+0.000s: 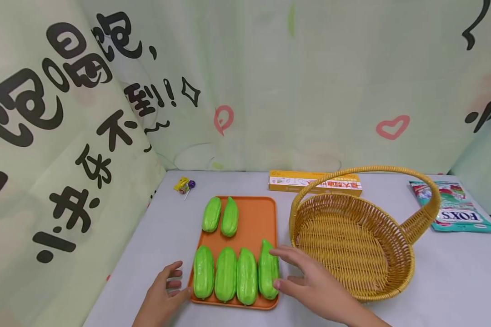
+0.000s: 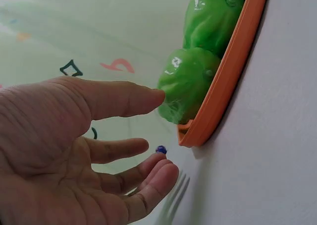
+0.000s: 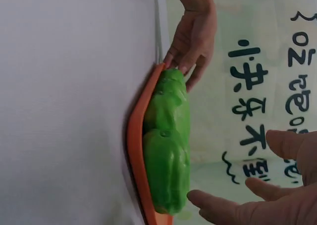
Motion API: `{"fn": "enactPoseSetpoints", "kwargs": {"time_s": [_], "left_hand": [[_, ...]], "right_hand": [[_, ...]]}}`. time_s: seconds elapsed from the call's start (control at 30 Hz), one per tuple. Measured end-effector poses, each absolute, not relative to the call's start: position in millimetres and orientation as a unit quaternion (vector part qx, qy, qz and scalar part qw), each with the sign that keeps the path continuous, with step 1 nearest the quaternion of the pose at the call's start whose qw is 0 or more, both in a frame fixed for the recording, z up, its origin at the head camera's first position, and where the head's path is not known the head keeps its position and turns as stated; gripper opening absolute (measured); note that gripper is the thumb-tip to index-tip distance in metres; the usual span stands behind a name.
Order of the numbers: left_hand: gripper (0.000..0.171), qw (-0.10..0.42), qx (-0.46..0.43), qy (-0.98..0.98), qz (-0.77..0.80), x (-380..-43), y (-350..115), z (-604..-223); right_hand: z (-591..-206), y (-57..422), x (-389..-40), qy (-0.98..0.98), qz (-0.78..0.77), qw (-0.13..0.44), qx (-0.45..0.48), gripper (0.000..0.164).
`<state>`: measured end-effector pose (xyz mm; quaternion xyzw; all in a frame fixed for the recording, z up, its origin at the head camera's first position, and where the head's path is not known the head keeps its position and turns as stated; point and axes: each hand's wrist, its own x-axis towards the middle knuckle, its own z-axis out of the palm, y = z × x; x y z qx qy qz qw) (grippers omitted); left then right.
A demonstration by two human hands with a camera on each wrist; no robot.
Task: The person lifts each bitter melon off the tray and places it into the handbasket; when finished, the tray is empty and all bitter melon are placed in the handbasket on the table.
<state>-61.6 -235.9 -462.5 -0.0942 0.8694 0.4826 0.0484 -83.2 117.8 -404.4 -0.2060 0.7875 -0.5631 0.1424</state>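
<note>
Backdrop: we see a pale green curtain with black writing and pink hearts, along the back and sides.
Worktop: ours is pale and carries everything else.
Wicker basket: we find it right of centre, its tall handle arching over it.
Orange tray: we see it lying flat, just left of the basket.
FOX'S bag: we spot it, teal, near the right back corner.
Yellow box: we see it at the back, partly behind the basket's handle.
Right hand: unclenched, fingers spread, at the tray's right side; we cannot tell whether it touches the rightmost vegetable.
Left hand: loose, grasping nothing, thumb near the tray's lower left corner; we cannot tell if they touch.
Green vegetables: we count six on the tray, four in the near row and two at the far left.
Sweets: we see them beyond the tray's far left corner, beside a purple lollipop.
</note>
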Motion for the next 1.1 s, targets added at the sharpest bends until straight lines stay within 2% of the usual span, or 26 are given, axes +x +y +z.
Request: {"fn": "enactPoseSetpoints", "kwargs": {"time_s": [0.17, 0.4, 1.1], "left_hand": [[0.065, 0.054, -0.099, 0.866, 0.487, -63, -234, -465], [0.059, 0.068, -0.096, 0.855, 0.505, -66, -238, -467], [0.059, 0.109, -0.057, 0.845, 0.52, -71, -246, -479]], "right_hand": [[-422, 102, -89, 0.816, -0.536, 0.12, -0.182, 0.057], [-435, 89, -95, 0.86, -0.472, 0.053, -0.187, 0.055], [-453, 82, -103, 0.878, -0.436, 0.038, -0.193, 0.052]]}}
